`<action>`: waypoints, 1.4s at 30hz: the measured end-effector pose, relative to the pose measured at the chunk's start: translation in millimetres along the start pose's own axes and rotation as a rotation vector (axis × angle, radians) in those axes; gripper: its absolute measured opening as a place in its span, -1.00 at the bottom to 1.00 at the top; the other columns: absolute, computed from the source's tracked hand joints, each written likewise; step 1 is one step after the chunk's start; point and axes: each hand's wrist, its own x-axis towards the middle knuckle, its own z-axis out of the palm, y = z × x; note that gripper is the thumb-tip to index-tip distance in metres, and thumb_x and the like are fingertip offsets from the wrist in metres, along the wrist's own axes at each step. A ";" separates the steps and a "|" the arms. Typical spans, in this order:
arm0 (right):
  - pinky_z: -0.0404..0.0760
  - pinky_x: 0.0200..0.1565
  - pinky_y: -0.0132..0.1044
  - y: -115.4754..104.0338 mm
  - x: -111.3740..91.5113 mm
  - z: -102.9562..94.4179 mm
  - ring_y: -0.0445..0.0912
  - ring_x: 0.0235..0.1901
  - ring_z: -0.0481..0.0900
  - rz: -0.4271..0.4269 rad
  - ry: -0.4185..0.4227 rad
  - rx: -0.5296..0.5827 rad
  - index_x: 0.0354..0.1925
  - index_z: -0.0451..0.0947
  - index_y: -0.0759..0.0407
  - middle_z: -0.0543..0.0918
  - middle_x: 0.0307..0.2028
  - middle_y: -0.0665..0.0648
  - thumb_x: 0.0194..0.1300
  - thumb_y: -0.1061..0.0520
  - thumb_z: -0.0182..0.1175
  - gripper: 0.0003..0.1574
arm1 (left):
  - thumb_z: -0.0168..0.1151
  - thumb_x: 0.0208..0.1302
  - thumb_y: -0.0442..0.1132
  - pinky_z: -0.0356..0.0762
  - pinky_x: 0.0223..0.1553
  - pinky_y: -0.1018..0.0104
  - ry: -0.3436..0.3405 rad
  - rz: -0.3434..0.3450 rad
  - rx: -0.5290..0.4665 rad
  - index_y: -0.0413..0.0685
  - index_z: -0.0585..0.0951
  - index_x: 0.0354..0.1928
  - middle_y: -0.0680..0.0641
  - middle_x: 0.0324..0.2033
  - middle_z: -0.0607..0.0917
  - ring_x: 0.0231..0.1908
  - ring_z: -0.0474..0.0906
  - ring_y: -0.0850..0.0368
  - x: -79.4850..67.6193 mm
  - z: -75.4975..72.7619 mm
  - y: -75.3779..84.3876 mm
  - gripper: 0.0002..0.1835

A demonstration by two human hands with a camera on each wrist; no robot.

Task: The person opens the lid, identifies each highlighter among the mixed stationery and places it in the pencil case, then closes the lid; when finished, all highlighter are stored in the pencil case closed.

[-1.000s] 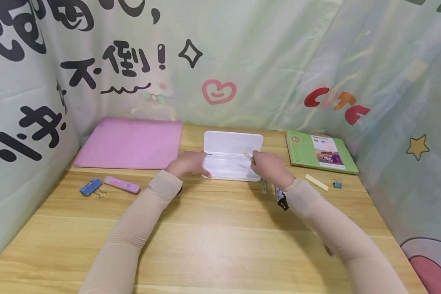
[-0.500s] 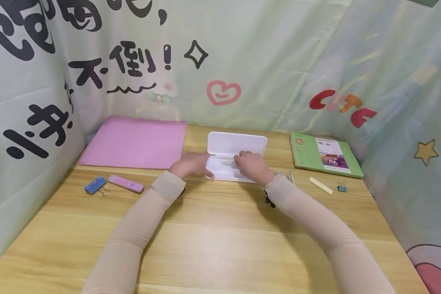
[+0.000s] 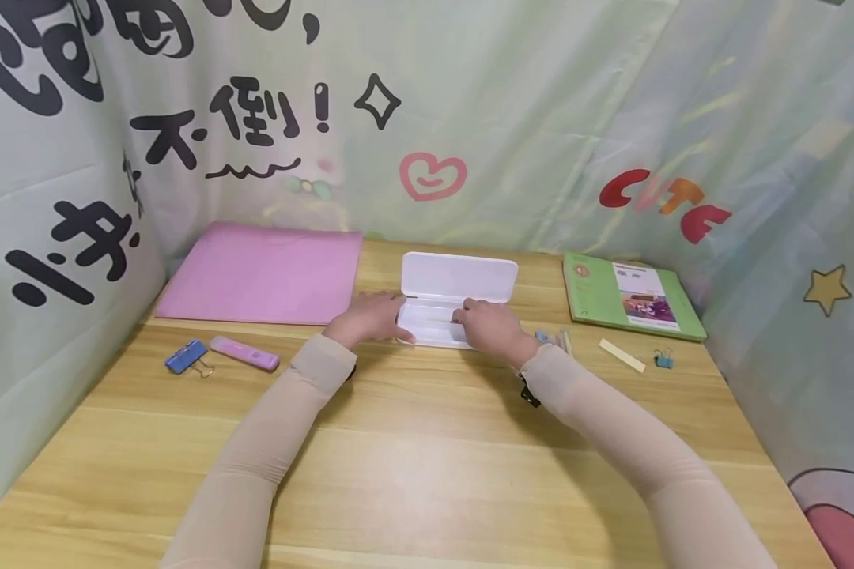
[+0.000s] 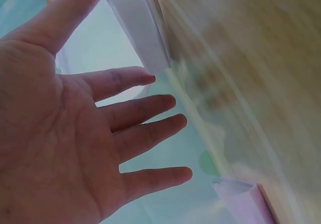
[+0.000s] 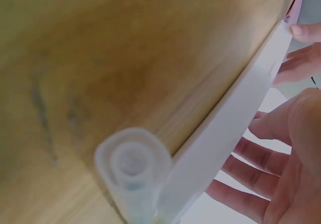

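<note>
A white pencil case point(image 3: 459, 276) lies with its lid raised at the back middle of the table. My left hand point(image 3: 372, 318) is at its left end, thumb against the front corner. In the left wrist view, the fingers point(image 4: 145, 138) are spread and straight beside the case. My right hand point(image 3: 494, 325) reaches over the right half of the tray, fingertips down inside it. The fingers point(image 5: 256, 179) look loosely bent in the right wrist view, with nothing visible between them. A faint pale stick point(image 3: 437, 319) lies in the tray by these fingertips.
Left lie a pink folder point(image 3: 263, 276), a blue binder clip point(image 3: 185, 357) and a pink pen-like stick point(image 3: 245, 353). Right are a green book point(image 3: 598, 296), a pale yellow strip point(image 3: 622, 356), a teal binder clip point(image 3: 663, 359) and small slim items point(image 3: 564, 341).
My right hand has moved left into the tray with the pale stick, which now lies low in it. The left hand has stayed at the case's left end.
</note>
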 end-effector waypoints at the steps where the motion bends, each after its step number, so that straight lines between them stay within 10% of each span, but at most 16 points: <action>1: 0.47 -0.63 -0.22 0.1 -0.7 -0.2 -0.11 -0.45 0.51 -0.002 -0.001 0.005 -0.19 0.58 -0.03 0.51 -0.40 0.02 0.16 0.25 -0.01 -0.68 | 0.06 -0.15 0.40 -0.12 0.15 -0.09 0.000 -0.002 -0.005 0.00 0.11 0.29 -0.08 0.26 0.12 0.23 -0.02 -0.06 -0.4 0.1 -0.1 -0.01; 13: 0.50 -0.49 -0.26 17.4 -27.0 -12.0 -0.02 -0.40 0.47 0.120 0.017 0.125 -0.11 0.46 0.24 0.51 -0.34 0.14 0.14 0.20 0.05 -0.70 | 0.06 -0.15 0.39 -0.18 0.15 -0.13 -0.015 -0.002 -0.034 -0.01 0.08 0.30 -0.14 0.27 0.07 0.24 -0.06 -0.07 -1.9 3.7 0.1 0.00; 22: 0.35 -0.68 -0.13 45.7 -62.3 -29.0 -0.03 -0.65 0.39 0.464 -0.323 0.123 -0.68 0.40 0.14 0.44 -0.67 0.10 0.09 0.11 -0.05 -0.72 | 0.04 -0.12 0.38 -0.17 0.14 -0.14 -0.015 0.004 -0.018 -0.02 0.02 0.31 -0.08 0.31 -0.13 0.26 -0.16 -0.08 -3.1 1.0 -2.9 0.01; 42: 0.23 -0.72 -0.26 48.4 -68.3 -17.9 -0.09 -0.72 0.33 0.430 -0.398 0.220 -0.73 0.32 0.08 0.38 -0.76 0.05 0.14 -0.09 -0.03 -0.57 | 0.07 -0.10 0.36 -0.22 0.15 -0.15 -0.032 0.008 -0.043 -0.02 0.00 0.32 -0.08 0.31 -0.15 0.26 -0.20 -0.10 -1.2 0.0 -0.2 0.00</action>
